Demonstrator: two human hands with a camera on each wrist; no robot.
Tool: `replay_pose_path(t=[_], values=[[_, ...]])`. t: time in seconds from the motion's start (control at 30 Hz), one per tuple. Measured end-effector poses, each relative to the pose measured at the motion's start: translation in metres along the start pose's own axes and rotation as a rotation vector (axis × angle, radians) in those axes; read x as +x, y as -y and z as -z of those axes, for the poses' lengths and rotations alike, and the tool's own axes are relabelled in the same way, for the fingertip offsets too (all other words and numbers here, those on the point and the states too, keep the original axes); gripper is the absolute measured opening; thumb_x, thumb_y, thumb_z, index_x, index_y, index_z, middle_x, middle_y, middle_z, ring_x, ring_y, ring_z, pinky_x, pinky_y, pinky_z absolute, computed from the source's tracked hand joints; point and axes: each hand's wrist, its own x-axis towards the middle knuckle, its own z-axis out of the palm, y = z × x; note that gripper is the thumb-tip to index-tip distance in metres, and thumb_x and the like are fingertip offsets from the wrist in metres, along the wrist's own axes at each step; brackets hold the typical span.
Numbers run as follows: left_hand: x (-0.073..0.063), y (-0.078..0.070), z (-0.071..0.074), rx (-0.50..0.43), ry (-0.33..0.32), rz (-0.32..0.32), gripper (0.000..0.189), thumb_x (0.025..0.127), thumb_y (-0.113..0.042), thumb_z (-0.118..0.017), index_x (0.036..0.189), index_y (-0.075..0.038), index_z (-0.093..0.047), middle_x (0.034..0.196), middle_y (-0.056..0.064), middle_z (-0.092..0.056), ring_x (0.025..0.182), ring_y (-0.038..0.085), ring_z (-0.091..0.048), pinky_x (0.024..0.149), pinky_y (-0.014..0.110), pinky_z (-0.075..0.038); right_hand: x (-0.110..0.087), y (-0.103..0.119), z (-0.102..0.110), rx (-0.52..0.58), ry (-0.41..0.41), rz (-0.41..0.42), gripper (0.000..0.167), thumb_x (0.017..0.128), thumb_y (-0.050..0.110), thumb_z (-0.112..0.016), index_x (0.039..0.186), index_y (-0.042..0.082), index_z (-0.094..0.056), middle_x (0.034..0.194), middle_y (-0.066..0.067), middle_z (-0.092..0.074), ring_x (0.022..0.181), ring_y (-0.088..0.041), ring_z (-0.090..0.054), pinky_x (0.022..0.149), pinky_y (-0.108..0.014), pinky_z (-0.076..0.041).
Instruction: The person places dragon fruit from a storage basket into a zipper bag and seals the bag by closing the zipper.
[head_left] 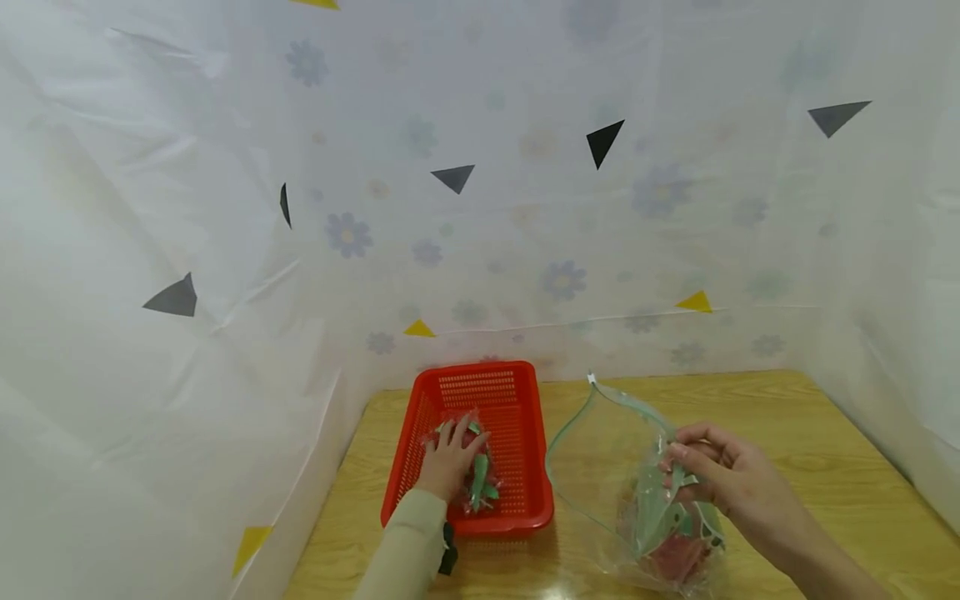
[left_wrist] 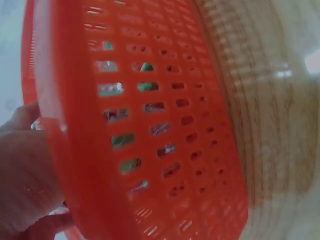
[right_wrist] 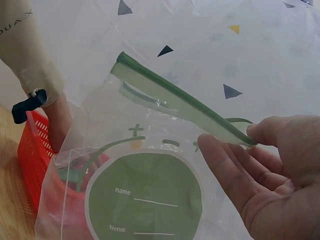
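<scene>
My left hand (head_left: 446, 461) reaches into a red plastic basket (head_left: 540, 467), its fingers spread over small clear-wrapped packets (head_left: 480, 483) with green and red parts. In the left wrist view the basket's slotted wall (left_wrist: 150, 120) hides most of that hand. My right hand (head_left: 731, 475) pinches the zip edge of a clear zip bag (head_left: 592, 467) between thumb and fingers. The bag's mouth gapes toward the basket, and red and green wrapped pieces (head_left: 678, 554) lie inside it. The right wrist view shows the bag's green label (right_wrist: 145, 200), printed with "name" and "time".
Basket and bag are on a wood-grain table (head_left: 780, 408). A pale sheet (head_left: 525, 208) with flowers and dark and yellow triangles hangs behind the table and along its sides. A dark strap piece (right_wrist: 29, 106) sits at my left wrist.
</scene>
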Motion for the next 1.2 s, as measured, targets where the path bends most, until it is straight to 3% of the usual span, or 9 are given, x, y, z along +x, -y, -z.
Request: replay_pose_path(t=[0.17,0.3,0.4,0.5,0.57,0.7,0.77,0.97,1.2], values=[[0.002,-0.007,-0.007,0.105,0.082,0.048,0.079,0.079,-0.004,-0.081,0.141,-0.040,-0.046,0.147,0.010,-0.037,0.123,0.033,-0.047,0.066,0.041,-0.057,-0.001,0.000,0.000,-0.005,-0.009,-0.008,0.020,0.105,0.017,-0.048,0.120,0.003,-0.052,0.101,0.001,-0.070,0.089,-0.015,-0.068,0.073,-0.040,-0.060],[0.004,-0.013,-0.007,0.201,0.189,0.097,0.091,0.067,-0.030,-0.092,0.142,-0.041,-0.042,0.151,0.009,-0.034,0.127,0.034,-0.045,0.071,0.040,-0.057,-0.001,-0.002,0.001,0.017,-0.011,-0.008,0.020,0.105,0.017,-0.048,0.119,0.004,-0.053,0.100,0.002,-0.070,0.089,-0.014,-0.068,0.073,-0.039,-0.060],[0.006,-0.017,-0.007,0.239,0.263,0.132,0.099,0.060,-0.037,-0.095,0.142,-0.039,-0.040,0.153,0.010,-0.032,0.129,0.037,-0.042,0.072,0.040,-0.057,0.000,-0.004,0.002,0.042,-0.007,-0.012,0.019,0.105,0.016,-0.048,0.119,0.005,-0.053,0.101,0.002,-0.070,0.090,-0.013,-0.068,0.072,-0.037,-0.060],[0.010,-0.020,-0.005,0.271,0.294,0.158,0.086,0.069,-0.030,-0.091,0.139,-0.039,-0.043,0.152,0.010,-0.033,0.127,0.036,-0.042,0.070,0.041,-0.056,0.001,-0.009,0.003,0.072,0.004,0.000,0.017,0.105,0.014,-0.047,0.119,0.007,-0.054,0.102,0.002,-0.069,0.090,-0.013,-0.067,0.071,-0.035,-0.060],[0.013,-0.022,-0.003,0.305,0.302,0.170,0.080,0.070,-0.032,-0.090,0.136,-0.038,-0.045,0.150,0.009,-0.034,0.124,0.035,-0.044,0.072,0.043,-0.056,0.001,-0.011,0.005,0.085,0.012,0.012,0.016,0.106,0.012,-0.045,0.118,0.008,-0.055,0.103,0.002,-0.069,0.089,-0.013,-0.067,0.071,-0.034,-0.060],[0.017,-0.023,-0.001,0.371,0.315,0.173,0.099,0.054,-0.054,-0.093,0.138,-0.039,-0.043,0.148,0.010,-0.034,0.122,0.033,-0.046,0.084,0.049,-0.054,0.002,-0.012,0.007,0.111,0.022,0.031,0.017,0.106,0.010,-0.044,0.117,0.008,-0.056,0.102,0.002,-0.068,0.087,-0.013,-0.067,0.070,-0.033,-0.060],[0.017,-0.023,-0.003,0.393,0.304,0.173,0.099,0.055,-0.055,-0.092,0.138,-0.039,-0.042,0.147,0.010,-0.035,0.122,0.033,-0.046,0.087,0.049,-0.052,0.002,-0.011,0.006,0.116,0.018,0.025,0.016,0.106,0.011,-0.045,0.117,0.008,-0.056,0.101,0.002,-0.069,0.088,-0.012,-0.067,0.070,-0.033,-0.060],[0.016,-0.020,-0.010,0.339,0.241,0.188,0.073,0.077,-0.033,-0.085,0.136,-0.035,-0.043,0.147,0.012,-0.036,0.121,0.033,-0.046,0.087,0.050,-0.051,0.004,-0.010,0.006,0.120,0.004,0.024,0.015,0.106,0.013,-0.045,0.115,0.009,-0.056,0.098,0.003,-0.070,0.089,-0.011,-0.068,0.071,-0.032,-0.060],[0.017,-0.016,-0.015,0.221,0.192,0.234,0.065,0.078,-0.019,-0.084,0.129,-0.030,-0.046,0.149,0.014,-0.037,0.123,0.037,-0.050,0.076,0.050,-0.059,0.007,-0.009,0.009,0.170,0.003,0.060,0.016,0.105,0.009,-0.044,0.114,0.009,-0.058,0.099,0.002,-0.071,0.090,-0.012,-0.069,0.071,-0.032,-0.060]])
